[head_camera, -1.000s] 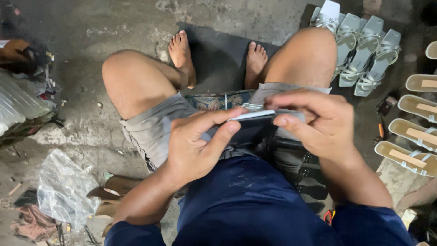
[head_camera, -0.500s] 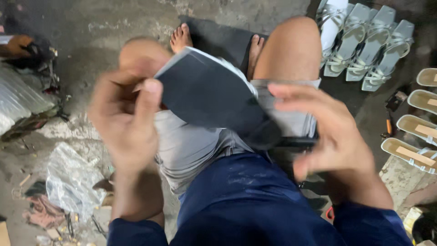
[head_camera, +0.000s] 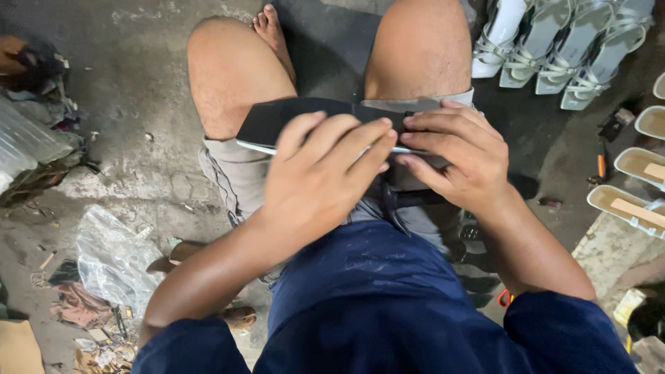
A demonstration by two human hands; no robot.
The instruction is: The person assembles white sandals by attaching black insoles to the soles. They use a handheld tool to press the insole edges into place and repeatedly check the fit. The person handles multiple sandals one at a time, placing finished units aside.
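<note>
Single head-worn view, facing steeply down, close over lap (head_camera: 360, 277), concrete floor (head_camera: 125, 125) beyond

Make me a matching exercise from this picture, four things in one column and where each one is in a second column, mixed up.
Things:
1. black shoe sole
2. white strappy sandals
3. clear plastic bag
4. tan insoles

Places:
A. on the floor at the lower left
B. along the right edge
C. held by the left hand and right hand over the lap
D. in a row at the upper right

Pairs: 1-C, 2-D, 3-A, 4-B
</note>
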